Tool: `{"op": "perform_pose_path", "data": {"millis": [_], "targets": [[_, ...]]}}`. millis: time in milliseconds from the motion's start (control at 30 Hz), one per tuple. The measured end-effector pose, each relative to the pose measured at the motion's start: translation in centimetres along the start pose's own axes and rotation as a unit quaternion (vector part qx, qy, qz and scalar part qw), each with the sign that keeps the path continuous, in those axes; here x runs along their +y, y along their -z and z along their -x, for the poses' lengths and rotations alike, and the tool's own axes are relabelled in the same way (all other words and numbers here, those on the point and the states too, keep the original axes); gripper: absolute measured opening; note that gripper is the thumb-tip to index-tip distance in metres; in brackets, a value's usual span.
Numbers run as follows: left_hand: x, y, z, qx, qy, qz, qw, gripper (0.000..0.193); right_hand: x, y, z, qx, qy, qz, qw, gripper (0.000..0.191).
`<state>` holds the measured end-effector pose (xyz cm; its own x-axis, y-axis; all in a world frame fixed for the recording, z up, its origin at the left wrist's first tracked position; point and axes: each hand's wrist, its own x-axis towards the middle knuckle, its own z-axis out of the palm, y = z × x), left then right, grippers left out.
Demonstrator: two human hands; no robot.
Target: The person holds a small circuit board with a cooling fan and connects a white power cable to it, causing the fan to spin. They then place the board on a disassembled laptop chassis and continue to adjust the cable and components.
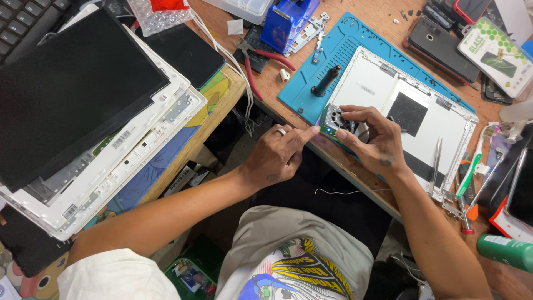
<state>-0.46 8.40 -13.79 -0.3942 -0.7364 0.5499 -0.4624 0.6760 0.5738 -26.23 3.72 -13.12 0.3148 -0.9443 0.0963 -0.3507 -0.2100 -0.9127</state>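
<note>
My right hand (371,138) grips a small green circuit board with a round black cooling fan (334,120) at the near edge of the blue work mat (333,61). My left hand (277,156), with a ring on one finger, points its forefinger onto the near corner of that board. Just behind lies a white laptop shell (438,119), open side up, with a black square patch in its middle. A black screwdriver (325,81) lies on the mat beside the shell.
A dark laptop screen panel (66,89) rests on stacked white casings at the left. Red-handled pliers (258,58), a blue tool block (288,19), tweezers (436,166), phones (444,44), a green bottle (508,251) and small tools crowd the wooden bench.
</note>
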Motion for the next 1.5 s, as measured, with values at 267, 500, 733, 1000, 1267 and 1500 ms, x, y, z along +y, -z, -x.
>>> {"op": "perform_pose_path", "data": {"millis": [267,500,733,1000,1267,1500], "targets": [[0.02,0.02,0.05,-0.012,-0.001,-0.025,1.0,0.067,0.06,0.02,0.08,0.001,0.008,-0.01,1.0,0.037],[0.01,-0.1,0.15,-0.02,0.001,-0.025,0.999,0.067,0.27,-0.06,0.17,0.002,0.013,-0.016,1.0,0.037],[-0.12,-0.07,0.2,-0.019,-0.003,-0.027,0.999,0.07,0.24,-0.04,0.12,0.003,0.019,0.003,1.0,0.038],[-0.23,-0.19,0.17,-0.023,-0.008,-0.035,0.999,0.072,-0.09,0.01,0.08,0.004,-0.014,-0.018,1.0,0.038],[0.01,-0.11,0.35,-0.017,-0.01,-0.039,0.999,0.07,-0.09,0.0,0.34,-0.005,-0.01,-0.022,1.0,0.037],[0.04,-0.06,0.31,-0.017,-0.006,-0.029,0.999,0.064,-0.19,0.01,0.22,-0.011,0.002,-0.011,1.0,0.035]]}}
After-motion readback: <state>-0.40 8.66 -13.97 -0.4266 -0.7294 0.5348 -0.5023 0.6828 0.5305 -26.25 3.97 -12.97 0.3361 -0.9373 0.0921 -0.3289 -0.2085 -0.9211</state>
